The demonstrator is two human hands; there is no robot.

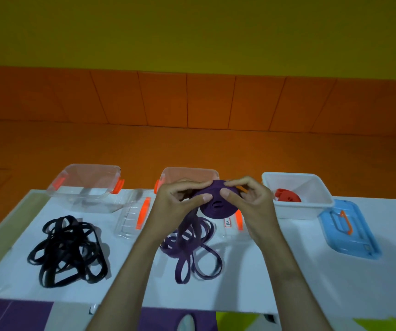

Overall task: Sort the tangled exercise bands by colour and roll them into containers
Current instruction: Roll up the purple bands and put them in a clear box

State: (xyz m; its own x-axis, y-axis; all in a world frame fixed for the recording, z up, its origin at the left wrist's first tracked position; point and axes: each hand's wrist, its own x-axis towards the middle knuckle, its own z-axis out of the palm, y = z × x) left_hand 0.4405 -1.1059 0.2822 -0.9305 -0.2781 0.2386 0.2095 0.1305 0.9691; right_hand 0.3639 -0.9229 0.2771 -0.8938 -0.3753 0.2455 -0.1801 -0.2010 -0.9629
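Currently: purple roll (218, 207), pinched by left hand (176, 202) and right hand (252, 201) before middle box (187, 172); slackened thumbs could unspring it.

left hand (173, 203), right hand (249, 201); bare forearms (130, 271)

One camera, worn on the head, looks forward and down across a white table (287, 271) from its near edge. It sits close: the left hand (170, 201) and right hand (252, 201), holding a purple band (216, 207), fill mid-frame. Orange floor (192, 144) and yellow wall (192, 32) lie beyond.
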